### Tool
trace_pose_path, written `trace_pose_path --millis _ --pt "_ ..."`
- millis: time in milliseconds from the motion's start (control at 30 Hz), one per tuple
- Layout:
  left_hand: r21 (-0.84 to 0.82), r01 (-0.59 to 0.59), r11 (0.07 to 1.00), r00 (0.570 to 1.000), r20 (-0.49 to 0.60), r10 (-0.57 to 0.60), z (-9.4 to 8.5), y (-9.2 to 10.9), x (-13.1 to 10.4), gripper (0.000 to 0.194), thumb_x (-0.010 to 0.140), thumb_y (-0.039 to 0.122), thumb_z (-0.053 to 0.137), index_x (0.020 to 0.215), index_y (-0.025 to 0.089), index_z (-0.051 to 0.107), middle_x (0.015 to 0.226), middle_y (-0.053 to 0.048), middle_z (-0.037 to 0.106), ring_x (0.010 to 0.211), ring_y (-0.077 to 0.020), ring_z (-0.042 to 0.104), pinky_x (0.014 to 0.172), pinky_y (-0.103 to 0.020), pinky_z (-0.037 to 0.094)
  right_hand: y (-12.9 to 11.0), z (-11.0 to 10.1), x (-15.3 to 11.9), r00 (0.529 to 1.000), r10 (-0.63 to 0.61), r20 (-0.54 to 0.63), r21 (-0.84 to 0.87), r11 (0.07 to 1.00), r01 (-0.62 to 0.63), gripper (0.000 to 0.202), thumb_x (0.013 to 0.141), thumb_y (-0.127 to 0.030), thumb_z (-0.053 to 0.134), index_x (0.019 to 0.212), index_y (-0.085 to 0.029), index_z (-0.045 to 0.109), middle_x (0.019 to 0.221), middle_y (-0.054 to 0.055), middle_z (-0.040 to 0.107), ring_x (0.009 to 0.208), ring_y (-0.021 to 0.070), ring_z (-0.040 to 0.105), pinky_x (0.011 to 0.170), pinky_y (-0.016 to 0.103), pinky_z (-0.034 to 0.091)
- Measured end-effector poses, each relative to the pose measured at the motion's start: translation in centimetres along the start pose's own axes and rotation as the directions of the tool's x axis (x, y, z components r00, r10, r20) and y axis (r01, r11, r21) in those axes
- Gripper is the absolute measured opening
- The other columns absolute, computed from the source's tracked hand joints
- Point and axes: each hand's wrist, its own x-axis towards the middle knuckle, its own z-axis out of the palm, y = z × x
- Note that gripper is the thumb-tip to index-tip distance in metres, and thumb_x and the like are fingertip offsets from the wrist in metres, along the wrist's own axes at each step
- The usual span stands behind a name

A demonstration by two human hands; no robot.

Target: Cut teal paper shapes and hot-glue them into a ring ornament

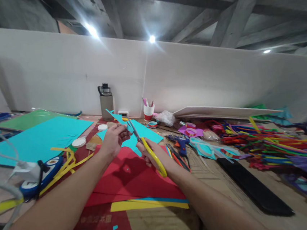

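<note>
My left hand pinches a small piece of turquoise paper whose thin strip sticks up above the fingers. In my right hand are yellow-handled scissors, their blades pointing up and left beside the held paper. Under and behind both hands lie more turquoise sheets. Red paper covers the work surface below the hands, with yellow paper showing at its front edge. A tiny turquoise scrap lies nearer to me.
A grey bottle and a cup of pens stand at the back. On the right are a blue glue gun, a black phone-like slab and colourful pipe cleaners. A power strip and yellow strips lie left.
</note>
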Motion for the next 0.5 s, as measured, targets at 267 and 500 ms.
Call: trace_pose_path --millis 267,500 --pt "0.005 -0.014 1.0 1.0 0.027 0.014 -0.2 0.1 -0.2 0.023 0.066 0.024 0.07 0.069 0.017 0.049 0.061 0.002 0.061 0.054 -0.0098 0.059 0.055 -0.022 0.044 -1.0 0.7 -0.9 1.0 0.004 0.019 0.113 0.994 -0.006 0.041 0.076 -0.06 0.05 0.088 -0.022 0.041 0.057 -0.009 0.037 0.04 0.0049 0.035 0.036 0.017 0.031" --pt "0.04 -0.034 0.999 0.999 0.022 0.033 0.0 0.4 -0.5 0.023 0.066 0.029 0.07 0.072 0.017 0.052 0.064 0.0 0.063 0.056 -0.0113 0.06 0.055 -0.022 0.043 -1.5 0.7 -1.3 0.999 0.027 0.034 0.108 0.994 -0.031 0.047 0.073 -0.064 0.051 0.09 -0.021 0.042 0.056 -0.01 0.038 0.04 0.0049 0.036 0.038 0.018 0.032"
